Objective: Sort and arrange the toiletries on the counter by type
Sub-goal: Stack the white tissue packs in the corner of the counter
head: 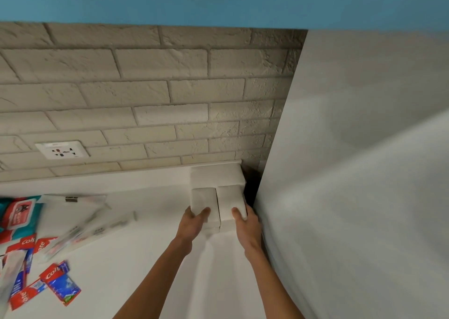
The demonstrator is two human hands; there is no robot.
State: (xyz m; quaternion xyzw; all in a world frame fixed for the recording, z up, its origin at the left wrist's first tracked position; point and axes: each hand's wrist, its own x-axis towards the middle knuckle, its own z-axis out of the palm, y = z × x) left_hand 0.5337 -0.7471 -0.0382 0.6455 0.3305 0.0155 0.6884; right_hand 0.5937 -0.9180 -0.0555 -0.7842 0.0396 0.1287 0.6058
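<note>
Lining up tissue packs [216,175] at the back right corner of the worktop [136,270], we hold the left pack [202,201] with the left hand [194,221] and the right pack [228,199] with the right hand [245,224], each grip clamped. Next, we think: let go gently, then gather the toothpaste boxes [60,284] by the left edge.

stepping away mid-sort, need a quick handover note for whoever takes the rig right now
Left hand grips the left white soft tissue pack; right hand grips the right white soft tissue pack. The packs sit side by side in the back right corner of the white counter, in front of a larger white pack at the brick wall.
Done: white packs grouped in that corner.
Left: red toothpaste boxes, teal wet-wipes pack and clear plastic packets lie jumbled at the left end; sort by type.
</note>
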